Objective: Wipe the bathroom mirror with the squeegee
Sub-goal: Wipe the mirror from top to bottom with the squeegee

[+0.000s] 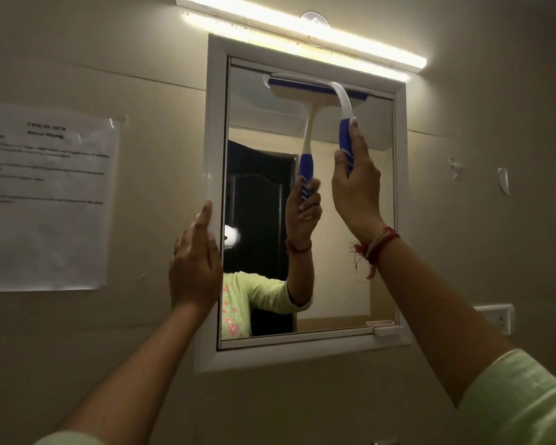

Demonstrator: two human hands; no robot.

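Observation:
A white-framed bathroom mirror (341,252) hangs on the beige wall. My right hand (355,187) grips the blue handle of a white and blue squeegee (342,101). Its blade lies flat against the glass along the mirror's top edge. My left hand (195,261) rests on the left side of the mirror frame (213,130), fingers curled around its edge. The glass reflects the squeegee, my arm and a dark door.
A lit tube light (302,30) runs above the mirror. A printed paper sheet (45,200) is taped to the wall on the left. A white switch plate (495,317) sits at the lower right, and a small white tab (387,330) projects from the frame's bottom edge.

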